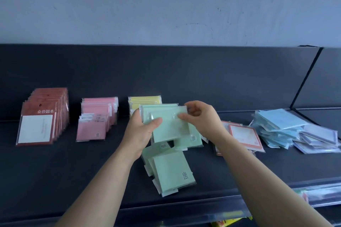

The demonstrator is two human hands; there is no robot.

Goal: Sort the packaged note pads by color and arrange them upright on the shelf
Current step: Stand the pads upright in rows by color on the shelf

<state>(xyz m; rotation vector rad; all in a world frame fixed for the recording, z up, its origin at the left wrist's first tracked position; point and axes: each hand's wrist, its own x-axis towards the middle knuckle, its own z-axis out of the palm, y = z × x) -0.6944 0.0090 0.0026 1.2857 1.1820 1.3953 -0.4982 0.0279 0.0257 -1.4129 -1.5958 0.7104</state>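
Both hands hold a small stack of green packaged note pads (167, 122) above the black shelf (55, 171), in front of the upright yellow pads (144, 100). My left hand (141, 131) grips the stack's left edge with the thumb on its front. My right hand (200, 116) pinches its upper right corner. More green pads (171, 168) lie flat in a loose pile below. Upright rows of dark red pads (43, 116) and pink pads (96, 118) stand at the left.
To the right lie flat piles: red-bordered white pads (243, 137), light blue pads (278, 128) and pale lilac pads (317, 141). The shelf's back panel (203, 72) rises behind, and a price-rail edge (184, 206) runs along the front.
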